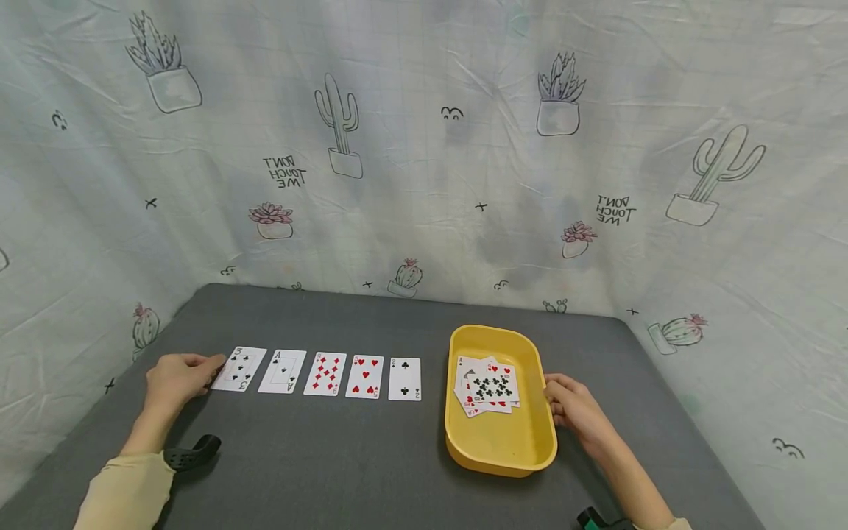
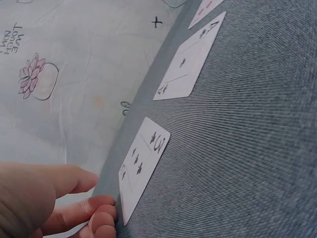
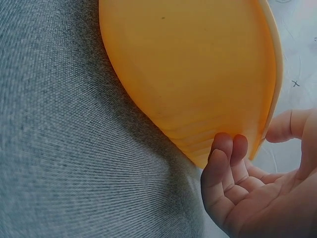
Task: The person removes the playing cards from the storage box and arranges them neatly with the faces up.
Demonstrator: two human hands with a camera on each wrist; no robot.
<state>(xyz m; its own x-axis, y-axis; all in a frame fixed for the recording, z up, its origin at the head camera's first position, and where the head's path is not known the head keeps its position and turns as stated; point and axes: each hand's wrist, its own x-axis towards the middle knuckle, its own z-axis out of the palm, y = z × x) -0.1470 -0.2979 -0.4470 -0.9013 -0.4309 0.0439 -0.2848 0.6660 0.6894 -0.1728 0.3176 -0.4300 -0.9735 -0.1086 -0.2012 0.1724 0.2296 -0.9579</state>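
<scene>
On the left of the grey table, a three of clubs (image 1: 239, 369) lies face up at the left end of a row of cards. My left hand (image 1: 182, 380) is beside it, fingertips right at the card's outer edge. In the left wrist view the thumb stands apart from the bent fingers (image 2: 102, 218), and the card (image 2: 143, 163) lies flat. My right hand (image 1: 578, 412) holds the right side of a yellow plastic tray (image 1: 500, 447). The right wrist view shows its thumb at the rim and its fingers (image 3: 220, 148) against the tray's outer wall (image 3: 193, 74).
Right of the three lie an ace of clubs (image 1: 283, 371), a diamond card (image 1: 325, 374), a heart card (image 1: 364, 377) and a two of clubs (image 1: 405, 379). Several loose cards (image 1: 492, 388) overlap inside the tray. A plant-printed curtain (image 1: 424, 147) rises behind the table.
</scene>
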